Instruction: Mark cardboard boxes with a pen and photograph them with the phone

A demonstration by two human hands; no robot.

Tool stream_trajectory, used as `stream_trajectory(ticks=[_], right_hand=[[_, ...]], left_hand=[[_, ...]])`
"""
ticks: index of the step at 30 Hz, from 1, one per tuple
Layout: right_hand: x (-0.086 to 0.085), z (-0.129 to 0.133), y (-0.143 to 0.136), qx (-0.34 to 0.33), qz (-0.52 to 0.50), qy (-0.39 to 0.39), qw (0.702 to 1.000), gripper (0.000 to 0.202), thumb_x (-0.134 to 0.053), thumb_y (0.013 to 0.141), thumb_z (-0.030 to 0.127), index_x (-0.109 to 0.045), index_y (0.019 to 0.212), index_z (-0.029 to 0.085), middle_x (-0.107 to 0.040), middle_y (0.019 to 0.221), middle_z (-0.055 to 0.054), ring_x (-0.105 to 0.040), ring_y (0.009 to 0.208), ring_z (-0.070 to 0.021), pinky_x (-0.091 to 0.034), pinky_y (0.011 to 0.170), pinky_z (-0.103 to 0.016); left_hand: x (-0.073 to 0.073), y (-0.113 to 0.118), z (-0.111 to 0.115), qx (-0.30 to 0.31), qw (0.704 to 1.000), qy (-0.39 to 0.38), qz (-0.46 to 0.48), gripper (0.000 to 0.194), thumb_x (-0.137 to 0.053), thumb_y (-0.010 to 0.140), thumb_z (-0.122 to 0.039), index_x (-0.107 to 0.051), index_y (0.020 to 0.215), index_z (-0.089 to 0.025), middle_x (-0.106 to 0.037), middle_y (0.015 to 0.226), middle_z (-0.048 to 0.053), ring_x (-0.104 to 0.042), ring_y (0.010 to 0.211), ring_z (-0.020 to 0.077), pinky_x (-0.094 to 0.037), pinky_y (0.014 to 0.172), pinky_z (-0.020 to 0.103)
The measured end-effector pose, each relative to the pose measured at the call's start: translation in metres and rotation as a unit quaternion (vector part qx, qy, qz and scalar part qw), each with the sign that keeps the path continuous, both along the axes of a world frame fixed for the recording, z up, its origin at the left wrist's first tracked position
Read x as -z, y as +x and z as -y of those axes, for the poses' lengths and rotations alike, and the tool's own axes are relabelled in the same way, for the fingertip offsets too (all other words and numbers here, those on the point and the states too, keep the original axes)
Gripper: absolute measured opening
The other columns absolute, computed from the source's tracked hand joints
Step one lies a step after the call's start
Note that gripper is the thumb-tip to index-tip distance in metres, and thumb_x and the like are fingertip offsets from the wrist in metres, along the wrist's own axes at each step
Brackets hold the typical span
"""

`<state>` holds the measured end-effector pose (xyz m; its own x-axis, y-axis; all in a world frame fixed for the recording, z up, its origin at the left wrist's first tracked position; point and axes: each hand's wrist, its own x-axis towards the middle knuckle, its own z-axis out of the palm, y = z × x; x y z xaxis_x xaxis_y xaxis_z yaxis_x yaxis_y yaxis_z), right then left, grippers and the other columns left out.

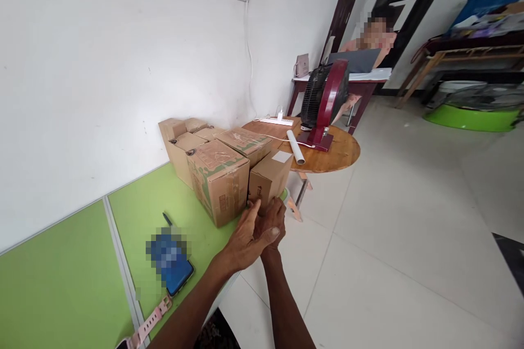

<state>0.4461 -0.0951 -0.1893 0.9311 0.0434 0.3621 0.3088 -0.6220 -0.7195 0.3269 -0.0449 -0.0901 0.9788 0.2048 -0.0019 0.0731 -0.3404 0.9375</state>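
Observation:
Several brown cardboard boxes stand grouped on a green table (73,272) against the wall. At the group's right front is a small box (272,174) with a white label on top; a larger box with green print (221,180) stands beside it. My left hand (245,242) is at the near end of the small box, its fingers stretched and thumb apart. My right hand (275,223) is close beside it, fingers curled near the same end. The left thumb crosses in front of the right hand, so whatever lies inside those curled fingers is hidden.
On the green table lie a phone (180,278), a dark pen (167,218) and a pink-strapped watch (149,327). Beyond the boxes, a round wooden table (344,150) bears a fan (327,98), a white tube (295,147) and a power strip (272,121). A person sits behind a laptop (356,60).

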Motion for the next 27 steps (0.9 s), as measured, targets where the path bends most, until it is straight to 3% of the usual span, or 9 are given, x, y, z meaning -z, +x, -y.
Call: stream_trajectory(ticks=[5, 9, 12, 14, 16, 19, 21, 24, 27], right_hand=[[0.002, -0.001, 0.010, -0.019, -0.039, -0.027, 0.999, 0.065, -0.059, 0.099, 0.056, -0.053, 0.144, 0.010, -0.067, 0.137, -0.027, -0.068, 0.121, -0.0431, -0.056, 0.090, -0.050], [-0.004, 0.008, 0.018, -0.035, -0.031, -0.008, 0.999, 0.066, -0.056, 0.098, 0.060, -0.060, 0.138, 0.008, -0.070, 0.127, -0.029, -0.068, 0.118, -0.0463, -0.056, 0.094, -0.057], [-0.010, 0.021, 0.012, -0.036, 0.000, 0.042, 0.998, 0.073, -0.047, 0.099, 0.069, -0.061, 0.136, 0.007, -0.069, 0.126, -0.031, -0.065, 0.122, -0.0487, -0.054, 0.099, -0.065], [-0.017, 0.026, 0.002, -0.042, 0.031, 0.087, 0.995, 0.074, -0.040, 0.101, 0.072, -0.061, 0.135, 0.009, -0.067, 0.129, -0.030, -0.062, 0.128, -0.0465, -0.051, 0.106, -0.066], [-0.025, 0.023, -0.011, -0.071, 0.059, 0.131, 0.987, 0.070, -0.037, 0.104, 0.072, -0.063, 0.132, 0.013, -0.069, 0.128, -0.026, -0.064, 0.127, -0.0407, -0.051, 0.110, -0.062], [-0.038, -0.002, -0.027, -0.131, 0.075, 0.183, 0.971, 0.067, -0.039, 0.107, 0.070, -0.063, 0.136, 0.016, -0.071, 0.133, -0.023, -0.068, 0.125, -0.0348, -0.054, 0.110, -0.056], [-0.047, -0.024, -0.033, -0.153, 0.075, 0.209, 0.963, 0.074, -0.038, 0.107, 0.072, -0.059, 0.145, 0.013, -0.067, 0.144, -0.026, -0.064, 0.135, -0.0370, -0.050, 0.114, -0.058], [-0.058, -0.047, -0.032, -0.152, 0.062, 0.242, 0.956, 0.086, -0.034, 0.106, 0.077, -0.055, 0.151, 0.007, -0.058, 0.153, -0.033, -0.053, 0.147, -0.0428, -0.040, 0.121, -0.065], [-0.064, -0.050, -0.029, -0.145, 0.038, 0.269, 0.951, 0.088, -0.030, 0.104, 0.081, -0.064, 0.139, 0.008, -0.065, 0.142, -0.032, -0.056, 0.140, -0.0444, -0.039, 0.119, -0.066]], left_hand=[[0.005, -0.013, -0.007, -0.039, 0.999, -0.020, 0.010, 0.099, -0.056, 0.100, -0.075, -0.028, 0.175, -0.017, -0.032, 0.180, 0.023, -0.030, 0.168, 0.0403, -0.031, 0.133, 0.061], [0.008, -0.029, -0.006, -0.079, 0.996, -0.040, 0.024, 0.095, -0.062, 0.097, -0.075, -0.040, 0.169, -0.016, -0.048, 0.167, 0.027, -0.053, 0.151, 0.0409, -0.047, 0.121, 0.059], [0.005, -0.048, -0.010, -0.151, 0.982, -0.075, 0.086, 0.071, -0.064, 0.099, -0.071, -0.061, 0.147, -0.020, -0.068, 0.141, 0.020, -0.069, 0.128, 0.0352, -0.055, 0.108, 0.052], [-0.001, -0.057, -0.020, -0.232, 0.958, -0.086, 0.149, 0.054, -0.062, 0.101, -0.068, -0.068, 0.128, -0.022, -0.073, 0.126, 0.014, -0.073, 0.115, 0.0307, -0.057, 0.101, 0.047], [-0.008, -0.060, -0.036, -0.333, 0.919, -0.066, 0.201, 0.049, -0.060, 0.103, -0.068, -0.066, 0.123, -0.023, -0.071, 0.128, 0.012, -0.071, 0.117, 0.0290, -0.056, 0.102, 0.045], [-0.013, -0.049, -0.067, -0.424, 0.882, -0.029, 0.205, 0.067, -0.060, 0.099, -0.074, -0.055, 0.144, -0.024, -0.057, 0.154, 0.017, -0.057, 0.143, 0.0320, -0.048, 0.118, 0.048], [-0.012, -0.035, -0.086, -0.424, 0.887, -0.034, 0.179, 0.084, -0.058, 0.096, -0.078, -0.046, 0.157, -0.021, -0.047, 0.165, 0.021, -0.047, 0.155, 0.0347, -0.042, 0.126, 0.051], [-0.003, -0.016, -0.108, -0.406, 0.897, -0.051, 0.165, 0.090, -0.053, 0.097, -0.082, -0.045, 0.161, -0.019, -0.043, 0.171, 0.023, -0.038, 0.163, 0.0362, -0.032, 0.134, 0.053], [0.007, -0.004, -0.121, -0.389, 0.904, -0.068, 0.167, 0.089, -0.051, 0.096, -0.084, -0.050, 0.160, -0.022, -0.041, 0.177, 0.019, -0.030, 0.169, 0.0357, -0.021, 0.138, 0.053]])
